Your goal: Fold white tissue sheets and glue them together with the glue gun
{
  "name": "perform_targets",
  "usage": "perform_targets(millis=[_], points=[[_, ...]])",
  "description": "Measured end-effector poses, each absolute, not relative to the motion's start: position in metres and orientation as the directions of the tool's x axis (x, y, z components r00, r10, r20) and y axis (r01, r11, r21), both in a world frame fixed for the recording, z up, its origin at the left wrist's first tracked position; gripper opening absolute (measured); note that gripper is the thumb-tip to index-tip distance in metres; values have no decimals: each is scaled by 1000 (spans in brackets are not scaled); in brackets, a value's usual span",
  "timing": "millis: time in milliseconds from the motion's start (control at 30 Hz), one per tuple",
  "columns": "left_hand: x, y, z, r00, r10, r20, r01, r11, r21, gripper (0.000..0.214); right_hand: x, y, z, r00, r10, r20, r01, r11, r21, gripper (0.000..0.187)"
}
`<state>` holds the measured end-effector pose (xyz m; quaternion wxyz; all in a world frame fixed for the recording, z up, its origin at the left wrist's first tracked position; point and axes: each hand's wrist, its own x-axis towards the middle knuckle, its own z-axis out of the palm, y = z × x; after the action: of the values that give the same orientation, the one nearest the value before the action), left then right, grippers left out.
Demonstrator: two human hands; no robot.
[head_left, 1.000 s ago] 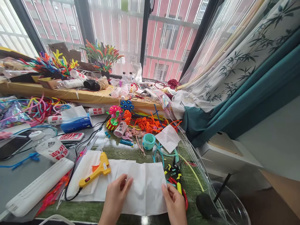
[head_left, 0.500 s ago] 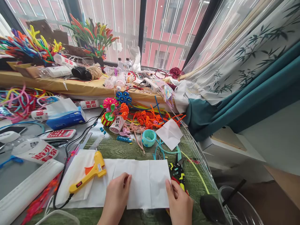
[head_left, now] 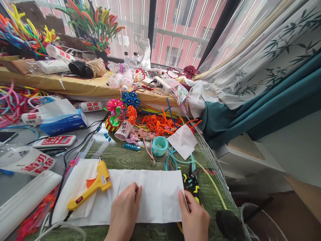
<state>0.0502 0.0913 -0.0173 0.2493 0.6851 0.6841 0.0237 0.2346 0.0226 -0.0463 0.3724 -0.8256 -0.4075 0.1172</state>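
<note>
A white sheet of paper (head_left: 155,190) with fold creases lies flat on the green table (head_left: 125,160) in front of me. My left hand (head_left: 124,212) rests on its lower middle, fingers flat and together on the paper. My right hand (head_left: 194,217) presses the sheet's right edge with the thumb on top. A yellow glue gun (head_left: 89,190) lies on another white sheet (head_left: 77,187) just left of my left hand.
Pliers with yellow-black handles (head_left: 192,184) lie right of the sheet. A teal tape ring (head_left: 159,146), a small white paper square (head_left: 183,140), orange pipe-cleaner shapes (head_left: 156,125), a tissue box (head_left: 61,122) and a calculator (head_left: 54,141) sit farther back. A clear cup (head_left: 255,224) stands at lower right.
The view has tilted down and shifted. Both hands have slid slightly lower on the sheet, and the sheet now lies flatter and wider across the table.
</note>
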Motion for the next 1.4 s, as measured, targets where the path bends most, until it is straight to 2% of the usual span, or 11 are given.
perform_targets(millis=[167, 300, 433, 533, 633, 667, 733, 800, 933, 1233, 1400], points=[[52, 91, -16, 67, 942, -328, 944, 46, 326, 31, 235, 21, -48, 610, 781, 135, 663, -411, -625, 69], [52, 91, -16, 77, 941, -328, 953, 28, 302, 31, 235, 21, -46, 569, 798, 199, 724, -371, -582, 63], [54, 90, -16, 76, 946, -316, 960, 17, 280, 30, 233, 22, -36, 531, 713, 458, 827, -319, -463, 40], [52, 86, -12, 64, 953, -298, 964, 18, 264, 30, 220, 23, -32, 371, 658, 656, 916, -140, -377, 22], [34, 82, -6, 25, 969, -247, 967, 39, 250, 31, 196, 21, -42, 155, 745, 649, 903, 160, -399, 21], [23, 81, -4, 10, 981, -196, 969, 38, 242, 31, 187, 19, -47, 93, 771, 630, 885, 227, -408, 23], [-1, 80, -1, 15, 997, 76, 979, -30, 202, 34, 169, 15, -57, 21, 803, 596, 865, 284, -413, 26], [-24, 80, 1, 54, 962, 266, 996, -69, 49, 38, 155, 12, -62, 17, 828, 561, 873, 261, -412, 25], [-50, 80, 7, -7, 980, 196, 987, 38, -156, 38, 134, 14, -52, 82, 886, 456, 892, 139, -430, 17], [-41, 89, -1, -67, 998, 13, 993, 68, -101, 45, 130, 63, -40, 268, 914, 304, 892, -116, -437, 20], [-41, 91, -16, -94, 991, 99, 995, 98, -37, 48, 132, 70, -49, 279, 910, 306, 902, -139, -408, 24]])
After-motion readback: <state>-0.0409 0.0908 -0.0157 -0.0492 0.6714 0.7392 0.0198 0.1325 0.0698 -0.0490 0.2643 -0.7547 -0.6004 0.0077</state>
